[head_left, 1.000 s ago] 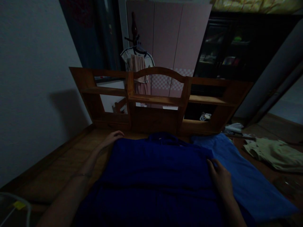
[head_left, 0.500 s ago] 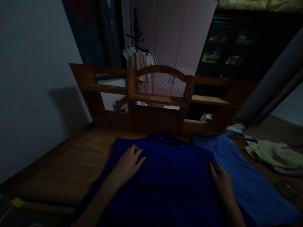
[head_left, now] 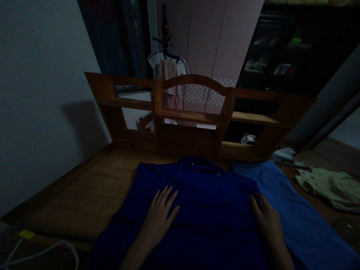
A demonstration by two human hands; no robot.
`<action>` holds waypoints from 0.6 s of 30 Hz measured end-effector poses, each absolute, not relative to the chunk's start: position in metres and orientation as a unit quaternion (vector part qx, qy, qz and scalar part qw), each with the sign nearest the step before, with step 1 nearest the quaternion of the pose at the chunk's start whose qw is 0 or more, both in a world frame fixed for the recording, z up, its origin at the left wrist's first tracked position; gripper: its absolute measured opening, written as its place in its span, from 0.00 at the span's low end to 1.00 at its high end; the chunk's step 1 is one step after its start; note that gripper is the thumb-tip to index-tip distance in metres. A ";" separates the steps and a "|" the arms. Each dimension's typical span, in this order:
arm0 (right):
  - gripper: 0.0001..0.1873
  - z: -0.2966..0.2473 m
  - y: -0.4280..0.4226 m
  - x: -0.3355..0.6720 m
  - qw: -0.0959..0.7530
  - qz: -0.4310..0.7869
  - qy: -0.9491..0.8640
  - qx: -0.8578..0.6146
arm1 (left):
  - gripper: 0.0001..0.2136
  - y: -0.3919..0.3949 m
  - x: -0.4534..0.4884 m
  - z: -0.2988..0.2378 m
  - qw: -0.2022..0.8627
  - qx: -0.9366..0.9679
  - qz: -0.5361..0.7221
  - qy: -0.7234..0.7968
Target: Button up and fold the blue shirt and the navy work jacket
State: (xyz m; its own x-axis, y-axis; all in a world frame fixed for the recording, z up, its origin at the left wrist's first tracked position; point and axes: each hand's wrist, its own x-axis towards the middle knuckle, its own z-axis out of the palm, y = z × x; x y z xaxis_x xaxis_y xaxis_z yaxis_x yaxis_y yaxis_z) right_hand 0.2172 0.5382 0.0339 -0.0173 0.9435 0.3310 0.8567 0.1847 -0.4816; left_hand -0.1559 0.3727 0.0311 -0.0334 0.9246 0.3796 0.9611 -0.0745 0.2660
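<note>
A dark blue collared shirt [head_left: 208, 202] lies spread on a wooden bed board [head_left: 95, 187], its collar [head_left: 197, 162] toward the headboard. My left hand [head_left: 160, 215] rests flat on the left part of the shirt, fingers spread and pointing away from me. At the shirt's right edge, my right hand [head_left: 267, 221] has its fingers curled, with a bit of blue fabric showing between thumb and forefinger. A lighter blue cloth [head_left: 295, 217] lies under and beside that edge. The lower part of the shirt runs out of view below.
Beyond the shirt stands a wooden headboard with shelves [head_left: 191, 117]. A wall [head_left: 42, 93] rises on the left. A pale garment [head_left: 329, 187] lies at the right, and a white cable [head_left: 64, 243] curls at the lower left. Clothes hang on a coat stand [head_left: 165, 30] behind.
My left hand has moved toward me and slightly right, and its curled fingers have flattened out on the shirt. The right hand keeps its place at the shirt's edge.
</note>
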 end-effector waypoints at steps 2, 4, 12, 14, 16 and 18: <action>0.22 0.034 0.537 0.217 0.296 0.068 -0.712 -0.633 | 0.25 0.372 -0.155 0.033 0.036 -0.691 -0.235 -0.682; 0.21 0.035 0.537 0.216 0.292 0.070 -0.713 -0.634 | 0.24 0.372 -0.154 0.033 0.037 -0.690 -0.238 -0.683; 0.21 0.036 0.537 0.216 0.288 0.061 -0.717 -0.632 | 0.24 0.373 -0.153 0.033 0.044 -0.690 -0.241 -0.682; 0.21 0.036 0.538 0.216 0.289 0.062 -0.717 -0.631 | 0.24 0.373 -0.153 0.033 0.048 -0.692 -0.236 -0.681; 0.22 0.035 0.538 0.216 0.289 0.061 -0.718 -0.630 | 0.24 0.373 -0.153 0.033 0.052 -0.691 -0.234 -0.682; 0.21 0.034 0.539 0.216 0.284 0.059 -0.717 -0.634 | 0.24 0.374 -0.153 0.032 0.057 -0.691 -0.235 -0.681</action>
